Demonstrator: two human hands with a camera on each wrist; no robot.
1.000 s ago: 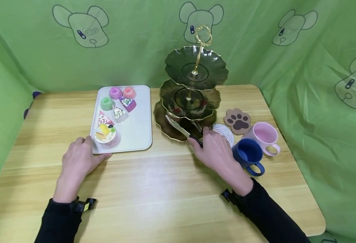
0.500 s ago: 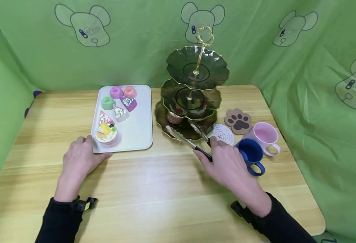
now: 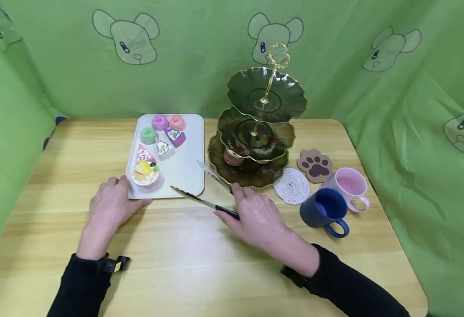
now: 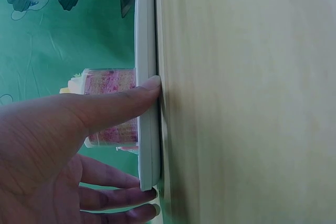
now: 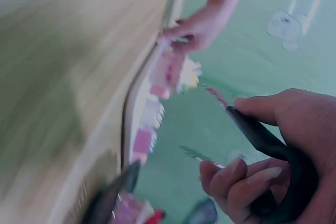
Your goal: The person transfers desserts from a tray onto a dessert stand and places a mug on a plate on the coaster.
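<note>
Gripping the tray (image 3: 190,154) by its near-left corner, the left hand (image 3: 111,200) sits beside a fruit-topped cup (image 3: 149,178); small cakes (image 3: 164,149) lie beyond. The right hand (image 3: 255,218) holds the tongs (image 3: 204,202), tips spread near the tray's near-right corner; the tiered stand (image 3: 265,112) rises behind, mugs (image 3: 313,213) farther right. The tray is white, the tongs black-handled.

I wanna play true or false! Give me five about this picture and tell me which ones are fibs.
1. The right hand holds metal tongs with black handles. True.
2. The tongs are squeezing a toy cake. False: their tips are apart, with nothing between them.
3. The left hand holds a corner of the white tray. True.
4. The blue mug stands on the tray. False: it stands on the wooden table.
5. The pink mug is beside the blue mug. True.
</note>
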